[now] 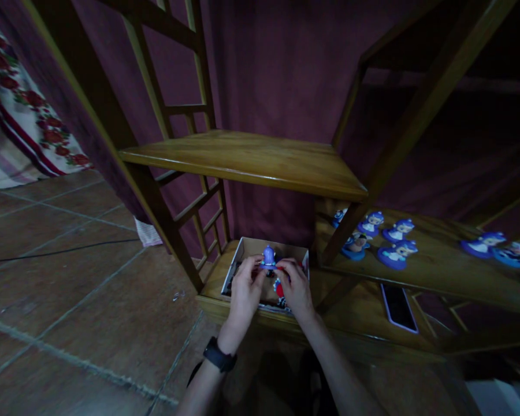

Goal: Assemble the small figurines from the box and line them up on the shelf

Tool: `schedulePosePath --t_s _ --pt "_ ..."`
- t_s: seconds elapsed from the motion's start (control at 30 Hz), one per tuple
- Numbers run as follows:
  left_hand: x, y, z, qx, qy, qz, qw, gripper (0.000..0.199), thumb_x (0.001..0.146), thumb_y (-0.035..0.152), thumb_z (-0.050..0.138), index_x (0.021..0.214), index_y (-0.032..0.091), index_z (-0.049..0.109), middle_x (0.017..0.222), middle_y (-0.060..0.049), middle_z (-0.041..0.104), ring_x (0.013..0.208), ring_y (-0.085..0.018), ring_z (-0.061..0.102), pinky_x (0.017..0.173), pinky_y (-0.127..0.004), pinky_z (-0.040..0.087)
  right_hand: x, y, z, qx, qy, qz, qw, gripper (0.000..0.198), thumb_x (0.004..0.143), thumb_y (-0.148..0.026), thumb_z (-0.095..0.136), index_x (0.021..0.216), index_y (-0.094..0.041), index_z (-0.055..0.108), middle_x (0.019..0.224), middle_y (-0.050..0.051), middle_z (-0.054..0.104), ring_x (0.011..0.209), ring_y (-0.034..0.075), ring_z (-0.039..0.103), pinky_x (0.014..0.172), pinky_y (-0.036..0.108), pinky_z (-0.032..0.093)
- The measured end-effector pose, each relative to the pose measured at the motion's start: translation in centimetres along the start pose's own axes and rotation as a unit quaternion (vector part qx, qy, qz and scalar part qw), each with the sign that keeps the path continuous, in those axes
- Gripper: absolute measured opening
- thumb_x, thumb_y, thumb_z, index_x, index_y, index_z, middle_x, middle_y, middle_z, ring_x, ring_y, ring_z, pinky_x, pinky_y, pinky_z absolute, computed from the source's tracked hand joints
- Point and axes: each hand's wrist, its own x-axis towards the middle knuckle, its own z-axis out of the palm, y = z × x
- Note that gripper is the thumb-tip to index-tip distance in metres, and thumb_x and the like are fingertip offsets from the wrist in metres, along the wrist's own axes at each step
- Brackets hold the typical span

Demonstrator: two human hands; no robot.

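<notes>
My left hand and my right hand are together over an open cardboard box on the lowest wooden shelf. Between the fingertips of both hands is a small blue figurine, held upright above the box. A red piece shows under my right fingers inside the box. A black watch is on my left wrist. The rest of the box's contents are dark and mostly hidden by my hands.
Several blue figurines lie on the wooden shelf to the right, with more at its far right. A phone lies on the bottom shelf. An empty shelf board is above the box. Tiled floor extends left.
</notes>
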Motion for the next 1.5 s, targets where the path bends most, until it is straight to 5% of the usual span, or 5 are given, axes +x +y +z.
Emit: schedulePosePath --t_s 0.23,0.4,0.67,1.13,1.5 --pt "-0.7 1.6 -0.5 0.111 -0.029 0.087 0.99 0.017 0.084 0.019 0.046 0.095 0.023 0.059 0.107 -0.006 0.059 0.101 -0.018 0.055 0.088 -0.032 0.041 -0.1 0.0 -0.1 -0.002 0.006 -0.002 1.0 0.016 0.086 -0.026 0.046 0.096 -0.026 0.059 0.093 0.003 0.06 0.09 0.017 0.057 0.08 0.03 0.045" --pt "-0.1 0.0 0.2 -0.061 0.006 -0.024 0.998 0.011 0.08 0.026 0.054 0.088 0.02 0.057 0.085 -0.003 0.064 0.082 -0.016 0.06 0.076 -0.029 0.047 0.0 0.7 0.4 0.046 0.019 0.069 0.996 0.026 0.082 -0.031 0.052 0.107 -0.025 0.055 0.097 0.003 0.063 0.084 0.017 0.059 0.076 0.03 0.046" --pt "0.5 -0.2 0.6 -0.286 -0.021 -0.151 0.946 0.023 0.069 0.027 0.064 0.083 0.018 0.048 0.078 -0.001 0.062 0.067 -0.014 0.063 0.065 -0.029 0.051 0.3 0.4 0.5 0.085 0.028 0.044 0.995 0.017 0.082 -0.031 0.052 0.093 -0.023 0.061 0.091 0.003 0.059 0.085 0.017 0.057 0.075 0.028 0.045" --pt "-0.1 -0.8 0.7 -0.029 -0.007 -0.04 0.999 0.011 0.073 0.019 0.058 0.083 0.019 0.06 0.083 -0.003 0.063 0.078 -0.016 0.058 0.071 -0.028 0.045 0.1 0.1 -0.2 0.0 0.008 0.004 1.0 0.018 0.086 -0.023 0.045 0.095 -0.026 0.061 0.096 0.003 0.058 0.091 0.016 0.056 0.083 0.029 0.043" --pt "0.1 -0.4 0.9 -0.146 0.006 -0.087 0.985 0.011 0.072 0.024 0.06 0.078 0.019 0.052 0.072 0.0 0.06 0.07 -0.014 0.059 0.066 -0.026 0.046 0.2 1.1 0.4 0.141 0.018 0.116 0.983 0.027 0.08 -0.028 0.054 0.106 -0.023 0.057 0.101 0.004 0.063 0.09 0.018 0.059 0.081 0.032 0.047"
